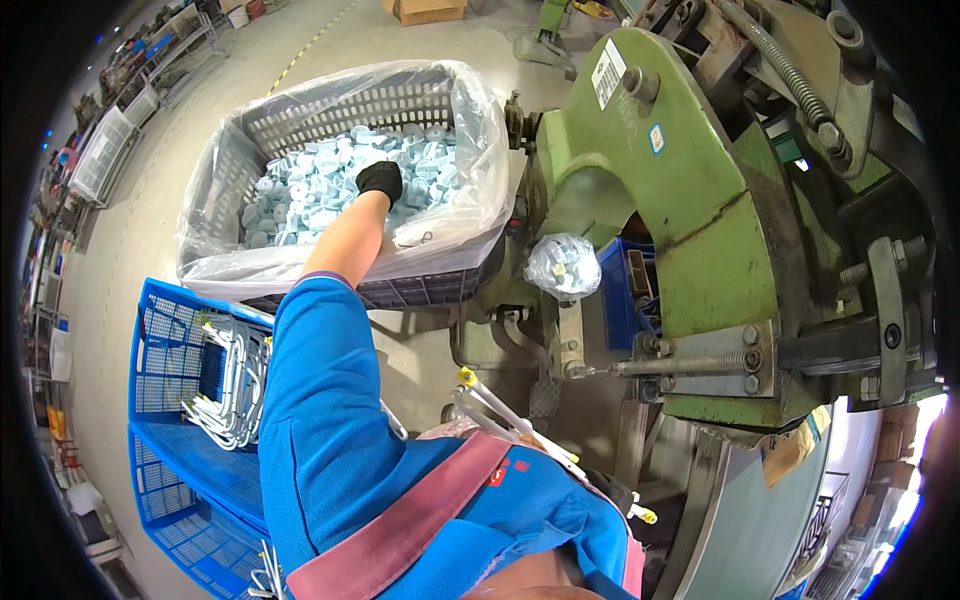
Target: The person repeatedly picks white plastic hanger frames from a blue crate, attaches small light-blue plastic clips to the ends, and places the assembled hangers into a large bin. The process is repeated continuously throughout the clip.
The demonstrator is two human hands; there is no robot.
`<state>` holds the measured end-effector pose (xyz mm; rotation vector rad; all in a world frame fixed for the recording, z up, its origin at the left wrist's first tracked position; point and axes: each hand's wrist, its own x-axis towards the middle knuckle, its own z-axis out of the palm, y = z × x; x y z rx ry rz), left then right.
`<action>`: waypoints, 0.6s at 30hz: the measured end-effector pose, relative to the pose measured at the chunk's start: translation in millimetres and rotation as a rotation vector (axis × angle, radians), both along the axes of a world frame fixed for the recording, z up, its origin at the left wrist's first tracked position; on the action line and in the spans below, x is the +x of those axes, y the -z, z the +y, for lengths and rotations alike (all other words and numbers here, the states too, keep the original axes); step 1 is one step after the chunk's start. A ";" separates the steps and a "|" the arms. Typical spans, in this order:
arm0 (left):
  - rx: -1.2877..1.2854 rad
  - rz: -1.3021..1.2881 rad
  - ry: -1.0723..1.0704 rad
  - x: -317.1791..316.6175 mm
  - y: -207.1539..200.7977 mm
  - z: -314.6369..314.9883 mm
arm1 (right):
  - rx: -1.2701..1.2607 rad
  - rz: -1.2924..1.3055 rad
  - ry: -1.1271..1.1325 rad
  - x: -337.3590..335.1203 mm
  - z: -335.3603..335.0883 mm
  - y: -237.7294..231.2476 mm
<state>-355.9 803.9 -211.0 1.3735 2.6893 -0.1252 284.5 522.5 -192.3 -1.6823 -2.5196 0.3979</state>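
Note:
My left hand (380, 181), in a black glove, reaches down among the light blue plastic pieces (330, 180) heaped in a crate. Its fingers look curled down into the heap, and what they grip, if anything, is hidden. Close to my body, white tubes (500, 408) with yellow ends slant in front of my blue shirt. A dark glove, seemingly my right hand (614, 488), shows partly beside them; its fingers are hidden by my clothing. A clear plastic bag of small parts (562, 267) sits by the green machine (655, 150).
The dark crate (400, 290) is lined with a clear plastic sheet (215, 262). Blue baskets (160, 400) at my left hold bent white tube frames (235, 390). The big green machine fills the right side, with a blue bin (622, 300) behind its opening. A cardboard box (428, 10) lies far back.

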 end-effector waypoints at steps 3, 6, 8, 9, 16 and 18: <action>0.035 -0.024 0.008 -8.2 2.1 0.4 | -0.007 0.010 0.011 3.5 -4.5 4.4; 0.215 -0.023 0.082 -15.3 -6.7 -4.7 | -0.009 -0.044 0.023 3.6 -3.3 9.6; 0.343 -0.124 0.120 -13.0 -23.7 -10.6 | -0.004 -0.011 0.009 5.4 -0.7 7.2; 0.444 -0.197 0.146 -7.7 -34.6 -16.6 | -0.008 -0.019 -0.010 2.7 2.3 8.0; 0.772 -0.843 0.404 114.9 -119.9 -100.0 | 0.240 0.079 -0.275 -12.5 35.9 3.1; 0.887 -0.739 0.634 162.2 -126.7 -133.5 | 0.061 -0.015 -0.303 -17.2 51.8 1.9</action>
